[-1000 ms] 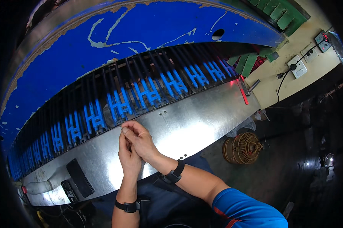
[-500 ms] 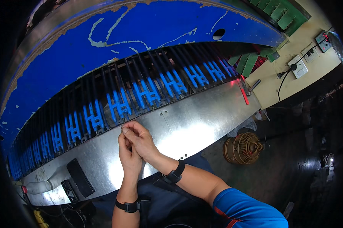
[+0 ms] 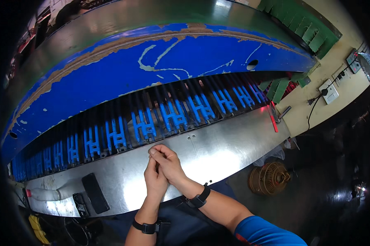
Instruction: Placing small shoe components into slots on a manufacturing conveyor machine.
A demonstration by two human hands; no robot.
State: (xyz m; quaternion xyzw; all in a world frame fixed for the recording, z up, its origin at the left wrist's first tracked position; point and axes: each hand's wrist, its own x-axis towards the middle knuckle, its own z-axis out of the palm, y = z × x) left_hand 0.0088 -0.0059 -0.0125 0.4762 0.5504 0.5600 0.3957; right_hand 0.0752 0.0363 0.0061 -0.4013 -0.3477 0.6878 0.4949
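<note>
Over the shiny metal ledge [image 3: 127, 170] my two hands meet, wrists crossing close to each other. My left hand [image 3: 155, 180] is closed, its fingers curled up against the right. Thumb and fingertips of my right hand [image 3: 171, 166] press together in a pinch just above it. Whatever may sit between the fingers is hidden. Just past my fingertips stands a long row of blue fork-shaped metal pieces [image 3: 144, 125], partly dark, along the ledge's far side. A black strap with a small device circles each wrist.
A scratched blue panel [image 3: 111, 74] hangs above the row. On the ledge lie a plastic bottle [image 3: 45, 194], a black phone-like slab [image 3: 95, 192] and a red strip [image 3: 274, 119]. A round wicker basket [image 3: 267, 179] rests below right, near a wall socket [image 3: 329, 92].
My view has tilted up and left, so everything sits lower and farther right. Both hands stay together, closed, over the ledge; more of the panel's top shows.
</note>
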